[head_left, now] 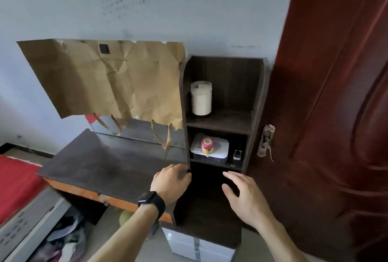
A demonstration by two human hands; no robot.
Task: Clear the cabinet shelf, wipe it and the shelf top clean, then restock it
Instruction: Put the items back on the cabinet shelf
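Observation:
A dark wooden cabinet [257, 102] stands on the right end of a dresser. Its upper shelf holds a white jar [201, 99]. On the middle shelf a small red jar [207, 145] sits on a white box [220, 148], with a small white and black device [237, 154] beside it. The lowest compartment is dark and I cannot tell what it holds. My left hand [171, 182], with a black watch on the wrist, rests by the cabinet's lower left edge, fingers bent. My right hand [243, 195] hovers spread before the lowest compartment, holding nothing.
The dark dusty dresser top [109, 165] stretches to the left. Brown paper [105, 79] covers the mirror behind it. A dark red door [336, 93] with a handle [265, 142] stands close on the right. A white box [197, 247] sits below, and a red bed [16, 179] at far left.

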